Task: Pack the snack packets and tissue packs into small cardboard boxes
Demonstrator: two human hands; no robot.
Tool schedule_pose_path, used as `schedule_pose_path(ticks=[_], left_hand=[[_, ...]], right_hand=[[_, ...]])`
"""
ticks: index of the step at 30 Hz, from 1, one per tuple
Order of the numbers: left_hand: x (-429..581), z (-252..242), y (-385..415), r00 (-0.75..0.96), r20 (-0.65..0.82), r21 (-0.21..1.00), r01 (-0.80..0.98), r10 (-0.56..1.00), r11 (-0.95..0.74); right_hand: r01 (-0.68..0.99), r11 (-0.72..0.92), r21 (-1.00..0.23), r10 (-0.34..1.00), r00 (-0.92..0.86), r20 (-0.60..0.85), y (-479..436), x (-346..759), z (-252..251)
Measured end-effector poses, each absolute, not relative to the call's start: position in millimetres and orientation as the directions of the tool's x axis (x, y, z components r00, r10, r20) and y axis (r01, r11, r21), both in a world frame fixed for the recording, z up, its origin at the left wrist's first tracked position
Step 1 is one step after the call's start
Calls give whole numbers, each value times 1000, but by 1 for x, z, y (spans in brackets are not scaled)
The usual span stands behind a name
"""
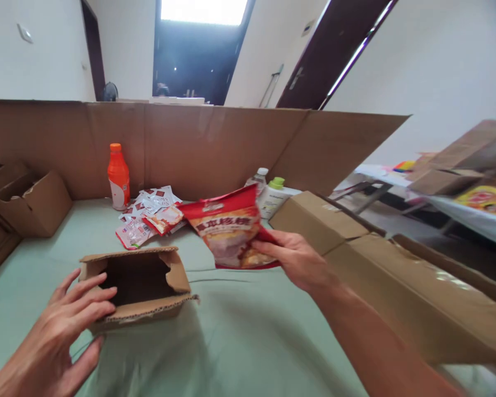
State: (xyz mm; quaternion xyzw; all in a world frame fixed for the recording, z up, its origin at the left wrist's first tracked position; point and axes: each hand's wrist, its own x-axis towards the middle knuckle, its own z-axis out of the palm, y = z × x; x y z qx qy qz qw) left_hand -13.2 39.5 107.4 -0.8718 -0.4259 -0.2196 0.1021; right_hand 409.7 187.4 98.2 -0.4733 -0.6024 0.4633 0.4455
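Note:
A red snack pouch [231,229] with a printed front hangs above the table, pinched at its right edge by my right hand [300,259]. Left of it stands a small cardboard box [149,311], its top open and its inside dark. My left hand [72,322] has its fingers spread along the box's left side, fingertips at the rim, thumb apart from them. Behind the box lies a pile of small sachets [151,204], white and pink, with a red-and-orange packet [165,219] among them.
An orange bottle [118,176] stands behind the sachets. A clear bottle [259,177] and a green-capped white bottle [273,197] are partly behind the pouch. Cardboard boxes flank the left [33,204] and right [388,286]. A tall cardboard wall [182,149] closes the back of the green-covered table [248,342].

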Motion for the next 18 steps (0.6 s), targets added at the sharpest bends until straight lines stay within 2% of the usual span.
schedule_pose_path(ticks=[5, 7, 9, 11, 13, 14, 16, 18], left_hand=[[-8, 120, 49, 534, 301, 132, 797, 790, -589], [-4, 123, 49, 524, 248, 125, 817, 815, -563], [0, 123, 47, 497, 244, 65, 849, 833, -525], [2, 121, 43, 451, 292, -40, 887, 844, -460], [1, 116, 37, 407, 374, -152, 913, 834, -378], [-1, 114, 34, 390, 415, -199, 920, 822, -337], [-5, 108, 29, 383, 480, -266, 921, 790, -285], [-8, 104, 25, 406, 512, -304, 910, 757, -283]], right_hand=[[-117, 172, -978, 953, -232, 195, 152, 352, 136], [-181, 181, -967, 913, -334, 234, 147, 319, 140], [-177, 238, -955, 845, -448, 293, 149, 291, 139], [-79, 335, -939, 772, -547, 322, 153, 270, 139], [136, 458, -878, 734, -615, 288, 155, 259, 143], [274, 524, -806, 722, -645, 250, 155, 256, 147], [534, 632, -561, 707, -694, 136, 150, 252, 158], [682, 680, -270, 708, -706, 0, 141, 248, 171]])
